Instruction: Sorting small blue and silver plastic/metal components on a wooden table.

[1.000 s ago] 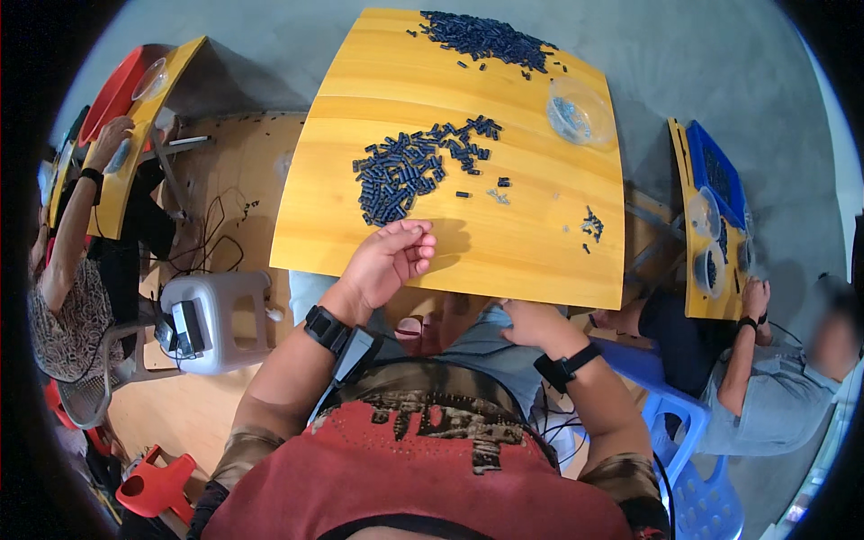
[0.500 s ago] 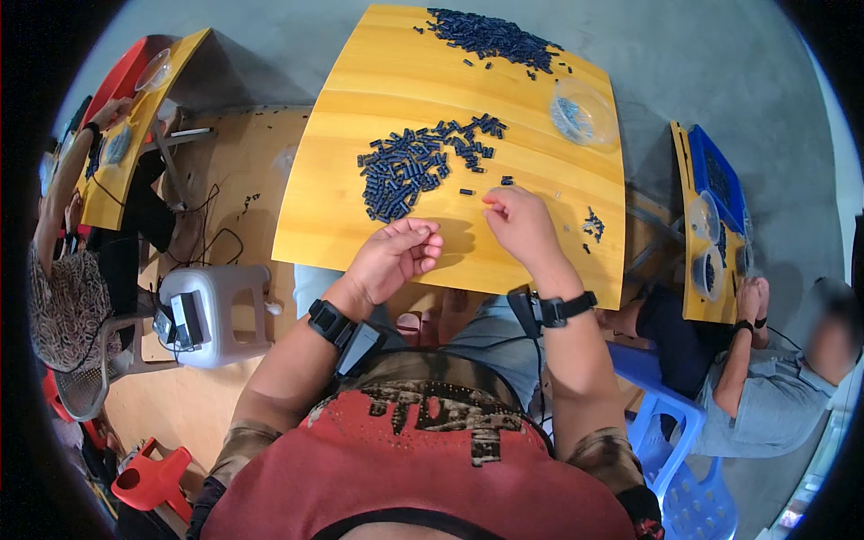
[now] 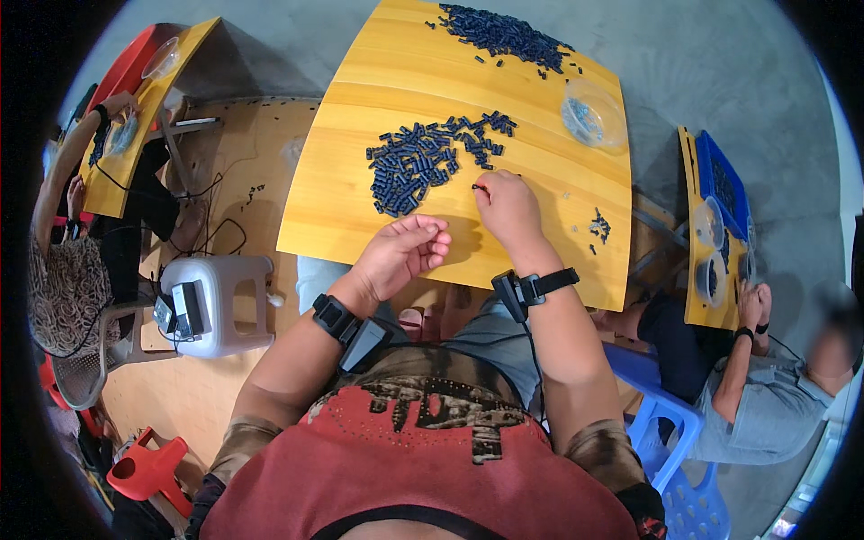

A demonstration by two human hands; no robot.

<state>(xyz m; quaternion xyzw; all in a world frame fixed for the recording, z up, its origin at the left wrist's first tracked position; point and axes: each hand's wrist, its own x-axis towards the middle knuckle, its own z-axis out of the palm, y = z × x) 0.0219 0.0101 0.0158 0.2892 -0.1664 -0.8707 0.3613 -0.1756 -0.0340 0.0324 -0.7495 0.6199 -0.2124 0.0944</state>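
A loose heap of small black cylindrical pieces (image 3: 409, 169) lies on the yellow wooden table (image 3: 333, 216) in front of me. My right hand (image 3: 509, 209) is to the right of the heap, thumb and forefinger closed on one small black cylindrical piece (image 3: 478, 187) at the tabletop. Close to the table's near edge, my left hand (image 3: 405, 252) is held palm inward with curled fingers and the thumb against the forefinger. Anything between those fingertips is too small or hidden to make out. A strapped black device sits on each wrist.
A larger pile of black pieces (image 3: 504, 40) covers the far edge. At the right stand a clear plastic tub (image 3: 605, 115) and a cluster of tiny dark parts (image 3: 599, 225). Co-workers sit at side tables; a white stool (image 3: 243, 306) stands left, a blue chair (image 3: 670, 432) right.
My right hand has moved left and its fingertips have closed on a loose black piece on the table. The left hand keeps its curled pose. The view has shifted slightly.
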